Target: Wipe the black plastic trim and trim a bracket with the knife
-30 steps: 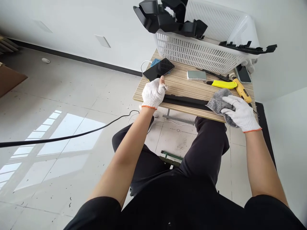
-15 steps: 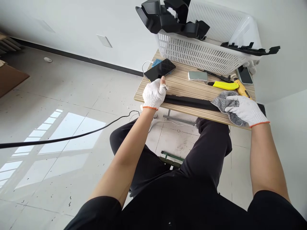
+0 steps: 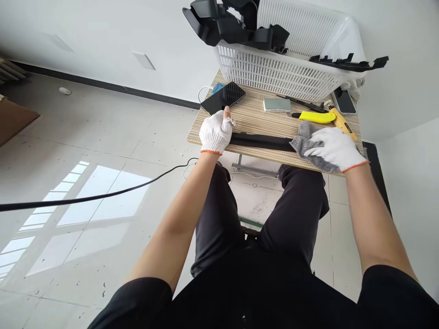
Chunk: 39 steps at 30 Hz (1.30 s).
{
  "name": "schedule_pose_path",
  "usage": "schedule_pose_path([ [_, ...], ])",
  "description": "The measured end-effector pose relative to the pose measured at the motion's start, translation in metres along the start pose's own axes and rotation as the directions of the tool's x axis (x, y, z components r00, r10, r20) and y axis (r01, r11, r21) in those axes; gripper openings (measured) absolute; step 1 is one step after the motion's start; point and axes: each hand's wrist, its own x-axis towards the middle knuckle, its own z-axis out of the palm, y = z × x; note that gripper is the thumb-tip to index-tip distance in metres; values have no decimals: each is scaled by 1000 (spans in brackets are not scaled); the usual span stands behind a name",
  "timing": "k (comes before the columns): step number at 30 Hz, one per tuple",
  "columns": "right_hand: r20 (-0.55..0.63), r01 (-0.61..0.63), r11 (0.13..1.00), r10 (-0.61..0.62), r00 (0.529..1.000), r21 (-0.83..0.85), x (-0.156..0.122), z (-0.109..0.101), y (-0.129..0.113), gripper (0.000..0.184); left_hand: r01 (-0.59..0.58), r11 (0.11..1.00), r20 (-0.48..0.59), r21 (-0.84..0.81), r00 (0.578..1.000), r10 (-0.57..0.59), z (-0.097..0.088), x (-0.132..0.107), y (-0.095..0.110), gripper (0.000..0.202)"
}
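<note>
A long black plastic strip (image 3: pixel 262 141) lies along the front edge of the small table. My left hand (image 3: pixel 216 131), in a white knit glove with the thumb bare, is closed around the strip's left end. My right hand (image 3: pixel 331 148), gloved too, presses a grey cloth (image 3: pixel 302 140) onto the strip farther right; the fingers lie over the cloth, and the strip's right end is hidden beneath. Just behind the right hand are a yellow utility knife (image 3: pixel 317 117) and a yellow-handled tool (image 3: pixel 343 125). A black phone (image 3: pixel 223 98) rests behind the left hand.
A white slatted basket (image 3: pixel 274 68) stands at the table's back, with black molded parts (image 3: pixel 236 29) jutting over its rim. A grey-green block (image 3: pixel 277 105) and a second phone (image 3: pixel 344 100) lie on the wood-grain table (image 3: pixel 254 119). A black cable (image 3: pixel 137 183) crosses at left.
My right hand and the cloth have slid a little left along the strip. My left hand keeps its hold on the end. The whole view has shifted slightly, and my legs have moved.
</note>
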Motion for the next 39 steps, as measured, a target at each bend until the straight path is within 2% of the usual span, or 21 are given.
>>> schedule_pose_path([
  [3,163,203,969,-179,970,-141,3,17,-5,58,22,999,-11,24,1000,-22,1,2,-4,64],
  [5,185,274,928,-232,955,-253,2,27,-7,60,24,999,-21,31,1000,-23,1,3,-6,64],
  [9,110,217,929,-193,975,-300,-3,35,-14,61,11,999,-31,34,999,-10,2,4,-10,62],
  [12,97,204,932,-183,978,-299,-5,37,-17,63,12,999,-38,40,999,-11,2,4,-10,61],
  [16,61,209,927,-200,978,-312,-4,39,-19,63,22,999,-33,45,999,-20,2,5,-9,59],
  [19,75,255,912,-244,967,-321,-8,41,-29,66,21,998,-21,54,1000,-20,1,4,-8,59],
  [25,84,310,891,-300,950,-331,-21,56,-72,72,14,998,-34,67,999,-12,0,2,-6,68],
  [30,62,328,891,-325,944,-315,-21,75,-108,76,-11,997,-11,77,1000,11,-1,2,-4,70],
  [35,79,418,865,-413,907,-279,-23,92,-151,77,-4,996,-8,90,1000,5,-2,2,-2,67],
  [39,43,372,892,-374,926,-255,-35,101,-180,76,5,996,-16,84,1000,-4,-2,3,-4,66],
])
